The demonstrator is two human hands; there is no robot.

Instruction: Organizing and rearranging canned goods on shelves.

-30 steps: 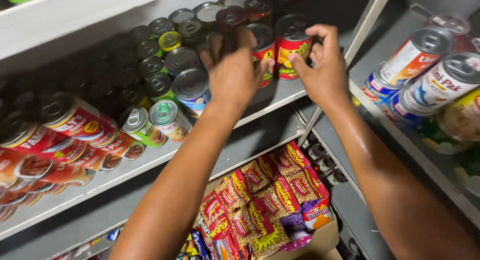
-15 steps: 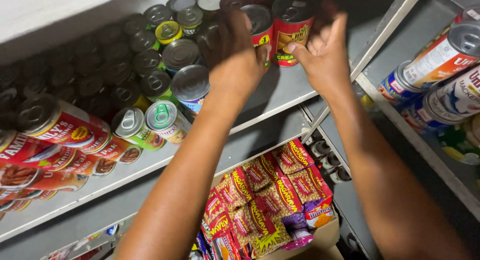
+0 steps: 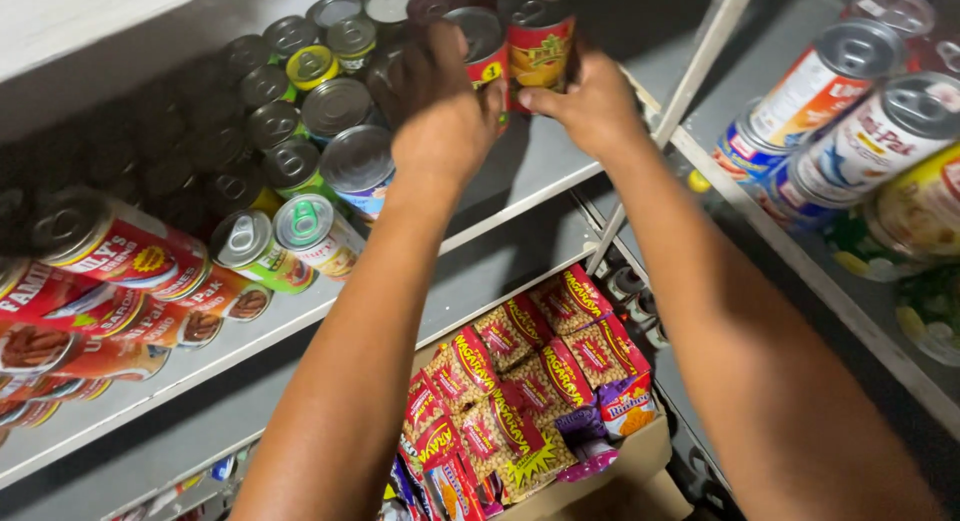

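Red-labelled tin can [image 3: 538, 43] with a yellow picture panel stands upright at the back of the grey metal shelf [image 3: 540, 171]. Right hand [image 3: 590, 106] has its grip closed on this can: thumb on the near lower edge, fingers wrapped round the far side. Left hand [image 3: 445, 121] sits just beside it, grip curled round a second red can [image 3: 482, 43] that touches the first; its fingertips are hidden behind the cans, so how firmly it holds cannot be told.

To the outer side of the left grip: a cluster of upright cans with dark lids, one yellow-lidded can [image 3: 308, 66], a broad silver-topped can [image 3: 358, 164]. Nearer the person than that grip, green-labelled cans [image 3: 290, 243] stand at the shelf edge, with red cans [image 3: 105, 246] beyond them.

Outward of the right grip, past a slanted white upright [image 3: 690, 91], the neighbouring shelf carries white and orange cans [image 3: 850, 101].

Below both forearms, an open cardboard box [image 3: 640, 461] holds red and yellow snack packets [image 3: 520, 381].
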